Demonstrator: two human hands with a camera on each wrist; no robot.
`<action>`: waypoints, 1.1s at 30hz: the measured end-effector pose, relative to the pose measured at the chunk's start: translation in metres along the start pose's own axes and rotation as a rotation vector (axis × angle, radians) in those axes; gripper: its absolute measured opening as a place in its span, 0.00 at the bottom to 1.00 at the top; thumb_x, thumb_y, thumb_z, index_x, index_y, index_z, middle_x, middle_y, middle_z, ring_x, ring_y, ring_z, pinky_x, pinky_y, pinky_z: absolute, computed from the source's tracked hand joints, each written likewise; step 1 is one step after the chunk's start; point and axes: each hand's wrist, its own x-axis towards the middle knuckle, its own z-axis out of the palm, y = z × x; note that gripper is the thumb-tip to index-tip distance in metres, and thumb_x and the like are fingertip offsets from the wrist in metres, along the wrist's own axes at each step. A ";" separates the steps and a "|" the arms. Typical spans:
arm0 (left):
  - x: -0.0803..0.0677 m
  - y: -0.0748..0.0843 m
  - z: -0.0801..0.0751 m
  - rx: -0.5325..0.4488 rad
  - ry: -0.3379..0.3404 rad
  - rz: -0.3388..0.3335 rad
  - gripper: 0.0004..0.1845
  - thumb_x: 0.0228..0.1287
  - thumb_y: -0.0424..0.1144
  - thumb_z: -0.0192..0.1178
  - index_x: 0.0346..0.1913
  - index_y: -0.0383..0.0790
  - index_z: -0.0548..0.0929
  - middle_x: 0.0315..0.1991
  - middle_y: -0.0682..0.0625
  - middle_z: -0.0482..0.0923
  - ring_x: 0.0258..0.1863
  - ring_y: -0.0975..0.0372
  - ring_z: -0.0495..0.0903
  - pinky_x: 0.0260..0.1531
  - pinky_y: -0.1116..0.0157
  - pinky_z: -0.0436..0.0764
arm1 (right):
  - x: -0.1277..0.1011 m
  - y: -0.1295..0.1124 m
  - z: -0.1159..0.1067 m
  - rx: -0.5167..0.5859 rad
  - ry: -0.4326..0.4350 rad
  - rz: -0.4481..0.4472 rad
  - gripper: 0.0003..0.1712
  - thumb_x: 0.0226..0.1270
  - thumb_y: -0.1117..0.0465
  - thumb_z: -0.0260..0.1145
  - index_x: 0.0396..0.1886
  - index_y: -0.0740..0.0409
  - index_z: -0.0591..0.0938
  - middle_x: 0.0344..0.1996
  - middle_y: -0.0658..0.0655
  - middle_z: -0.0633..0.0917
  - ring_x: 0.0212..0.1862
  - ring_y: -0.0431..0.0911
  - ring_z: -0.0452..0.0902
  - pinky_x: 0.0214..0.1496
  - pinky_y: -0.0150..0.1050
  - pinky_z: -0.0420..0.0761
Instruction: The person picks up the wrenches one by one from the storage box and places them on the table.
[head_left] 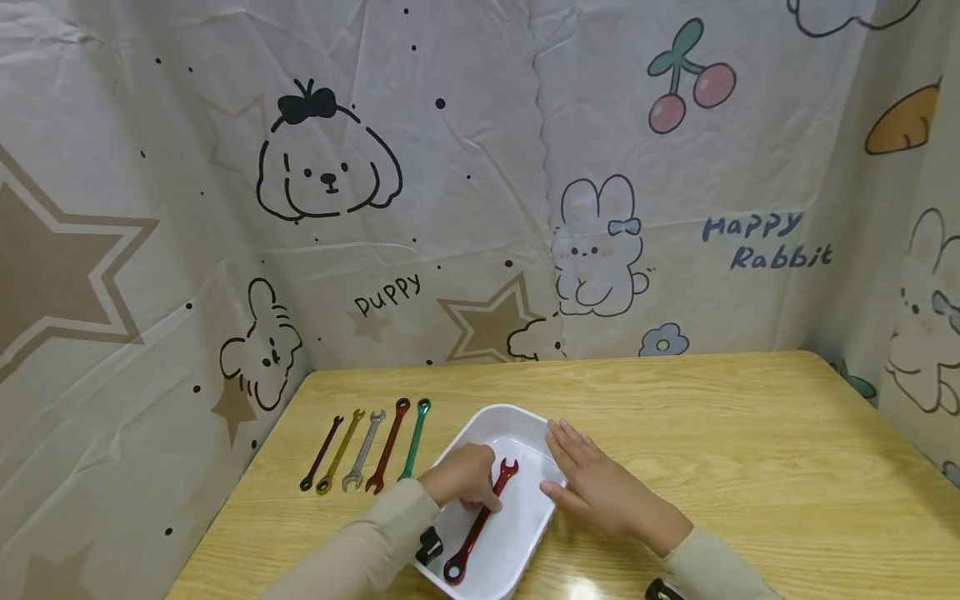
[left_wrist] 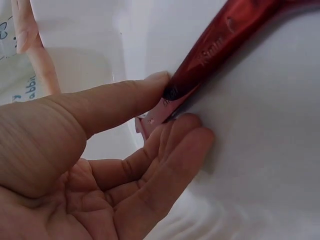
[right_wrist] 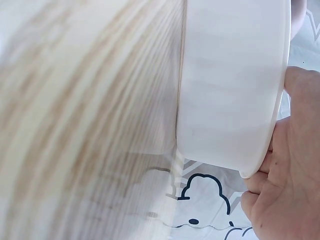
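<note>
A red combination wrench lies slantwise over the floor of a white tray, open end away from me and ring end near. My left hand reaches into the tray and pinches the wrench's handle. In the left wrist view the thumb presses on the red handle, with the other fingers curled beneath. My right hand rests at the tray's right rim, fingers fairly straight. The right wrist view shows its fingers touching the rim at the tray's corner.
Left of the tray a row of wrenches lies on the wooden table: purple, yellow, silver, red and green. Printed curtains hang behind and at both sides. Small black devices show below the cuffs.
</note>
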 end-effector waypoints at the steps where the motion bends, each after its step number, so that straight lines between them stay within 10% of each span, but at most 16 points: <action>1: 0.001 -0.001 0.000 -0.019 -0.005 -0.002 0.17 0.45 0.37 0.77 0.23 0.38 0.75 0.15 0.48 0.75 0.13 0.61 0.77 0.16 0.69 0.77 | 0.000 0.000 0.000 0.001 0.000 0.000 0.42 0.75 0.39 0.43 0.72 0.69 0.57 0.74 0.65 0.53 0.75 0.58 0.44 0.73 0.53 0.50; 33: 0.002 -0.008 -0.001 -0.110 -0.029 0.066 0.15 0.52 0.37 0.73 0.19 0.40 0.75 0.15 0.50 0.75 0.13 0.61 0.79 0.16 0.68 0.77 | 0.000 -0.001 -0.002 0.010 -0.003 -0.009 0.41 0.75 0.40 0.45 0.72 0.70 0.56 0.74 0.65 0.53 0.75 0.59 0.44 0.73 0.54 0.50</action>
